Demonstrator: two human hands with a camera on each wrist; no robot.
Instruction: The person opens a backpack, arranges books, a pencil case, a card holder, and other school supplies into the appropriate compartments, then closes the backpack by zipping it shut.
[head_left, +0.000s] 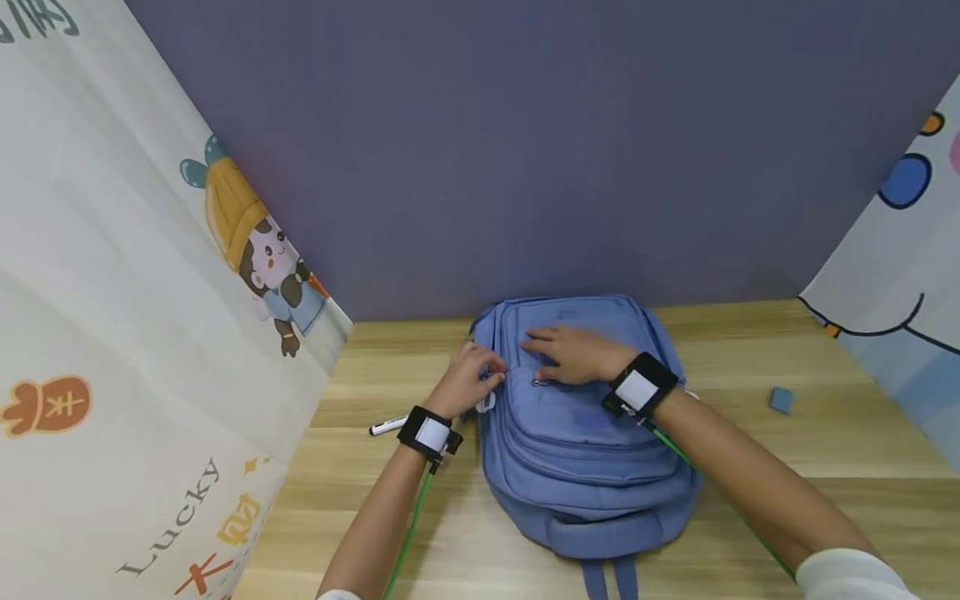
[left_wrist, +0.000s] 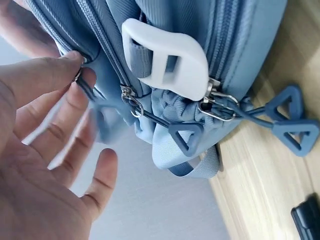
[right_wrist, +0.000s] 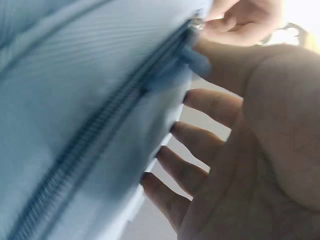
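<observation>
A blue backpack [head_left: 592, 417] lies on the wooden table with its front pockets facing up. At its left edge my left hand [head_left: 468, 379] pinches a zipper slider [left_wrist: 80, 70] between thumb and finger; the other fingers are spread, and its blue pull [left_wrist: 105, 120] hangs blurred beside them. My right hand [head_left: 581, 354] rests on the upper front of the bag, fingers extended and apart. Near its thumb are a zipper pull [right_wrist: 175, 70] and a long zipper track [right_wrist: 75, 155]. Beside the left hand are a white plastic buckle [left_wrist: 165, 65] and further triangular zipper pulls [left_wrist: 187, 137].
A marker [head_left: 386, 426] lies on the table left of the bag, partly behind the left wrist. To the right sits a small blue block [head_left: 781, 400]. A grey-purple panel [head_left: 525, 167] stands behind, with printed cloths [head_left: 112, 275] at the sides.
</observation>
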